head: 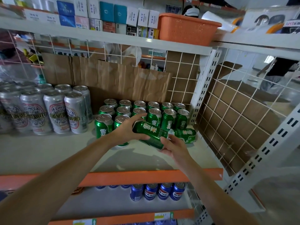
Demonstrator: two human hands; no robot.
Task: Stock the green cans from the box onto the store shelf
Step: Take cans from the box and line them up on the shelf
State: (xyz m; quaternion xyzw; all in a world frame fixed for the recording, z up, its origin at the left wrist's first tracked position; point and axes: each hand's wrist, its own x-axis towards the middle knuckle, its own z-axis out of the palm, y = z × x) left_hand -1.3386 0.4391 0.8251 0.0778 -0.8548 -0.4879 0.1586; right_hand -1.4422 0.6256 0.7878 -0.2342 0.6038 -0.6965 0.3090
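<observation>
While both grips (128, 130) (175, 147) hold can (151, 134), over shelf (48, 151) front

Layout on the shelf (48, 151)
One can (151, 134) is held between left hand (128, 132) and right hand (174, 148); rows (154, 114) are stood just behind, a lying can (185, 134) right, another group (48, 109) left.

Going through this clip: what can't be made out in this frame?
- Box: outside the head view, so remaining stock is unknown.
- Lying can: near end hidden by the right hand and held can; whether they touch is unclear.
- Green can behind the left hand: label covered.
- Blue cans: leftmost ones cut off by the orange shelf edge.
- Price tags at the bottom: blurred, unreadable.
</observation>
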